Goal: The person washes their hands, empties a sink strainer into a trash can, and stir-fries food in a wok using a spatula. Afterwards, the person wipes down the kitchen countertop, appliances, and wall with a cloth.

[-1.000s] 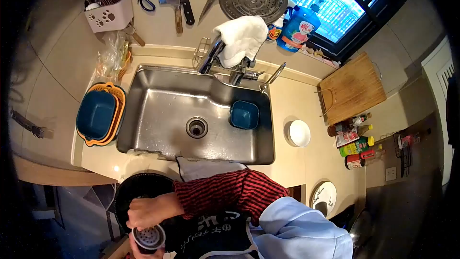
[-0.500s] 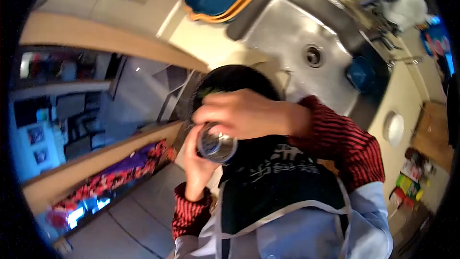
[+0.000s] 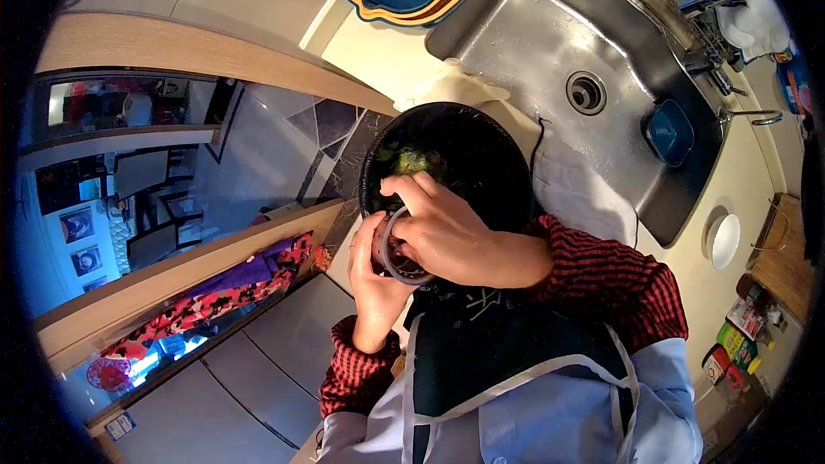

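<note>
From the wearer's head, the camera is looking steeply down, the bare left hand and bare right hand showing near, the rectangular stainless-steel sink lying farther off.

They wore a pale blue garment with red-and-black checked lower sleeves. A black apron with pale trim and white lettering covered its front.

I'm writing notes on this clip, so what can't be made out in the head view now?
In the head view:
Cup: inside largely hidden by the right hand.
Black bin: depths lost in shadow, partly behind that hand.
Blue jug: cut off by the dark lens border.
Green bottle: label too small to read.
</note>
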### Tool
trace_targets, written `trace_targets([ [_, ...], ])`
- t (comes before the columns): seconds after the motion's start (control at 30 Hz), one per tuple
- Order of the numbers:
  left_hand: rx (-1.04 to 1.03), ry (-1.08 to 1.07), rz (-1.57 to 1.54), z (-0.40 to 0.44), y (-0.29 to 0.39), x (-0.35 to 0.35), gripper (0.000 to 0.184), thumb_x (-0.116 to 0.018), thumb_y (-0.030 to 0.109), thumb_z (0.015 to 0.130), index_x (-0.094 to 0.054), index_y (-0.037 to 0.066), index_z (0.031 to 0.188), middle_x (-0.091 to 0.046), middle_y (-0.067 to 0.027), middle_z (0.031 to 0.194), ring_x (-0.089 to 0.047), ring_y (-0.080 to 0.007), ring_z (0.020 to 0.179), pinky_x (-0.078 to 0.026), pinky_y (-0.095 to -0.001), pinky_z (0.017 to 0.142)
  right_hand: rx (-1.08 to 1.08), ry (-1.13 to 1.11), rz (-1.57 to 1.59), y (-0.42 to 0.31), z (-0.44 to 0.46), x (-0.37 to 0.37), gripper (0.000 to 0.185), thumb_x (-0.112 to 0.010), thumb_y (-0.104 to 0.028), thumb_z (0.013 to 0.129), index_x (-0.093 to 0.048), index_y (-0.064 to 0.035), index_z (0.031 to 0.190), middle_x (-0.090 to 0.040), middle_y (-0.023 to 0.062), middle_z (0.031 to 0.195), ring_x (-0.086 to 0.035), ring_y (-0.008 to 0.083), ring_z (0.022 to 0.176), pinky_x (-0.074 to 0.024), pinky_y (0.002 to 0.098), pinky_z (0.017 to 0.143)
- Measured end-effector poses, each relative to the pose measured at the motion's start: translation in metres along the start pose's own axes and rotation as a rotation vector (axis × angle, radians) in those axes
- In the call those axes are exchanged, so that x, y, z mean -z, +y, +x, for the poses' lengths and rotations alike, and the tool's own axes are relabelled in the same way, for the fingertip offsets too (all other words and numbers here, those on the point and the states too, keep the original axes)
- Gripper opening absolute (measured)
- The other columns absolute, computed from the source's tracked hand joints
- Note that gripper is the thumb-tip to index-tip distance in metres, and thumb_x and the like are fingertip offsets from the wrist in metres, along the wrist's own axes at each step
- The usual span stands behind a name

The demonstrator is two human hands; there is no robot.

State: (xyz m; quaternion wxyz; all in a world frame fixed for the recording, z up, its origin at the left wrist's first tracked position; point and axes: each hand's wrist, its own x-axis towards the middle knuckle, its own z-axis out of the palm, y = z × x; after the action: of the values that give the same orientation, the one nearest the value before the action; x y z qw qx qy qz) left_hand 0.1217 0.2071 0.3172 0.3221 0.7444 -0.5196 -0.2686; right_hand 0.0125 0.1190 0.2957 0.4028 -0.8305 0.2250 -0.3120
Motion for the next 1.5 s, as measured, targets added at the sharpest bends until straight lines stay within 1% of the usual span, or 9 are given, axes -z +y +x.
trace_targets([
  [0.4,-0.075,0.046,0.021,0.0,0.003,-0.004,0.071,-0.079,0.009,0.049,-0.043,0.002,0.11,-0.049,-0.0093,0.101,-0.05,-0.0192,0.091,-0.04,-0.0295,0.08,-0.057,-0.01,-0.068,0.005,-0.004,0.007,0.01,-0.061,-0.006,0.055,-0.06,0.0011,0.062,-0.046,0.0152,0.102,-0.042,0.0278,0.095,-0.0388,0.0336,0.08],
  [0.57,-0.081,0.058,0.005,0.001,0.003,-0.005,0.068,-0.079,0.008,0.05,-0.044,0.002,0.107,-0.051,-0.0089,0.095,-0.052,-0.0186,0.084,-0.042,-0.0283,0.076,0.062,-0.007,-0.168,0.015,-0.002,0.001,0.017,-0.058,-0.013,0.057,-0.06,0.0013,0.066,-0.046,0.0156,0.101,-0.042,0.0276,0.094,-0.0373,0.036,0.077],
  [0.9,-0.077,0.046,0.008,0.001,0.003,-0.006,0.066,-0.078,0.007,0.048,-0.047,0.003,0.106,-0.053,-0.0087,0.089,-0.052,-0.0198,0.081,-0.042,-0.0292,0.073,0.107,-0.035,-0.291,0.013,0.0,0.004,0.015,-0.057,-0.013,0.058,-0.061,0.0,0.064,-0.046,0.0166,0.107,-0.042,0.0267,0.098,-0.0382,0.034,0.075],
  [1.1,-0.099,0.077,0.093,0.001,0.001,-0.005,0.066,-0.077,0.006,0.048,-0.047,0.004,0.107,-0.052,-0.0086,0.087,-0.052,-0.0212,0.08,-0.042,-0.0297,0.072,0.057,-0.043,-0.219,0.025,-0.012,0.04,0.009,-0.055,-0.014,0.061,-0.056,-0.0055,0.058,-0.048,0.0085,0.09,-0.046,0.023,0.088,-0.0393,0.0343,0.071],
  [1.2,-0.09,0.065,0.057,0.003,0.0,-0.002,0.067,-0.075,0.004,0.049,-0.046,0.004,0.109,-0.052,-0.0093,0.09,-0.052,-0.0207,0.081,-0.042,-0.0299,0.073,-0.122,-0.262,-0.434,0.045,-0.027,0.037,0.009,-0.055,-0.014,0.063,-0.056,-0.0058,0.059,-0.048,0.0089,0.093,-0.047,0.0228,0.089,-0.0401,0.0361,0.069],
  [1.27,-0.098,0.063,0.047,0.004,-0.001,-0.002,0.067,-0.075,0.004,0.049,-0.045,0.004,0.109,-0.052,-0.0093,0.091,-0.052,-0.0205,0.082,-0.042,-0.0297,0.074,-0.228,-0.64,-0.549,0.064,-0.045,0.012,0.012,-0.057,-0.01,0.062,-0.059,-0.0055,0.073,-0.05,0.0113,0.099,-0.047,0.0228,0.092,-0.0407,0.0344,0.074],
  [1.37,-0.074,0.072,0.019,0.005,-0.003,-0.002,0.067,-0.075,0.004,0.048,-0.046,0.003,0.109,-0.052,-0.0098,0.091,-0.052,-0.0202,0.084,-0.042,-0.0293,0.075,-0.038,-0.41,-0.509,0.064,-0.059,0.011,0.025,-0.054,-0.009,0.064,-0.059,-0.006,0.089,-0.052,0.0122,0.1,-0.05,0.023,0.089,-0.0411,0.035,0.077],
  [1.43,-0.036,0.089,0.002,0.004,-0.004,-0.002,0.067,-0.075,0.005,0.048,-0.046,0.003,0.108,-0.052,-0.0101,0.092,-0.052,-0.0202,0.085,-0.042,-0.029,0.076,-0.143,-0.468,-0.454,0.053,-0.049,0.024,0.033,-0.058,-0.009,0.065,-0.056,-0.0078,0.097,-0.052,0.0108,0.102,-0.052,0.0236,0.086,-0.0429,0.0341,0.076],
  [1.5,-0.008,0.031,0.001,0.007,-0.003,-0.001,0.066,-0.075,0.005,0.048,-0.046,0.002,0.108,-0.052,-0.0111,0.093,-0.052,-0.0206,0.087,-0.041,-0.029,0.076,-0.09,-0.095,-0.031,0.038,-0.038,0.036,0.027,-0.061,-0.01,0.065,-0.054,-0.0073,0.091,-0.05,0.0085,0.097,-0.052,0.0237,0.086,-0.0448,0.0339,0.073],
])
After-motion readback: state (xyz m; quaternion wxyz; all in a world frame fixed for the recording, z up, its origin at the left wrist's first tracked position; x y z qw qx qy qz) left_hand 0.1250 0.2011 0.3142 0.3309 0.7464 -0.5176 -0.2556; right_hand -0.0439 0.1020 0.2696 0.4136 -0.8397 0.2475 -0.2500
